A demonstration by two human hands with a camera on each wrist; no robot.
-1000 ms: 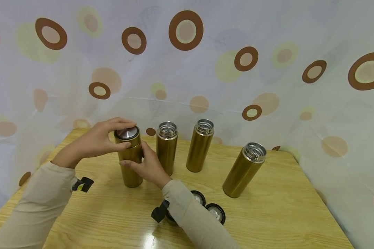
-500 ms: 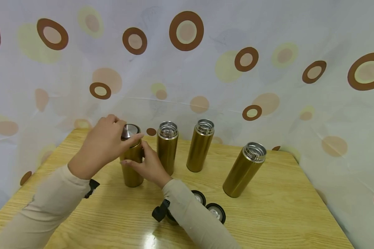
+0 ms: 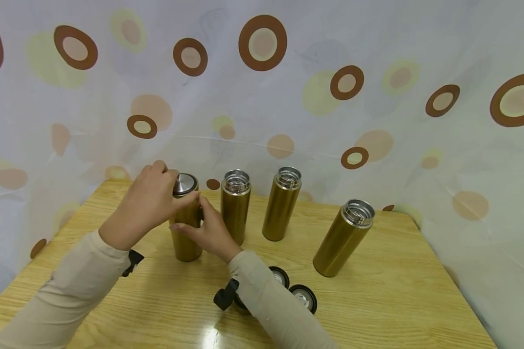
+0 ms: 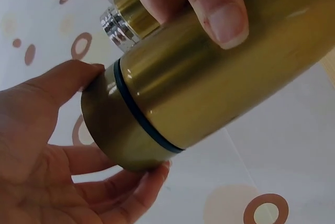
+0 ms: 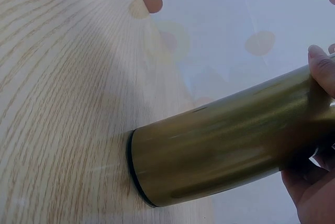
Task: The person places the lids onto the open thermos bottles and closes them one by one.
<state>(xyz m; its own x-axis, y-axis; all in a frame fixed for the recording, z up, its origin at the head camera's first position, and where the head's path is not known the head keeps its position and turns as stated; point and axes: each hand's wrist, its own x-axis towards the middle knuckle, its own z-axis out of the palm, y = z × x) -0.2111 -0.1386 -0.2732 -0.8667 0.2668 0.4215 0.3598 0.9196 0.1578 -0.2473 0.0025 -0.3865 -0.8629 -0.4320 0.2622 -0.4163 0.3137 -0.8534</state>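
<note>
A gold thermos bottle stands upright on the left part of the table. Its gold lid with a steel top sits on the mouth, a thin dark ring between lid and body. My left hand grips this lid, thumb on one side and fingers curled round the other. Lower down, my right hand holds the bottle's body just under the lid, its thumb across the front. In the right wrist view the bottle's dark base edge meets the wooden table.
Three lidless gold bottles stand to the right: one close beside my right hand, another behind, a third farther right. Black-rimmed lids lie upturned near my right forearm, partly hidden by the sleeve. A patterned cloth hangs behind.
My left hand has turned round the lid, its wrist swinging right and its thumb moving to the right across the lid's front. My right hand keeps its hold on the bottle.
</note>
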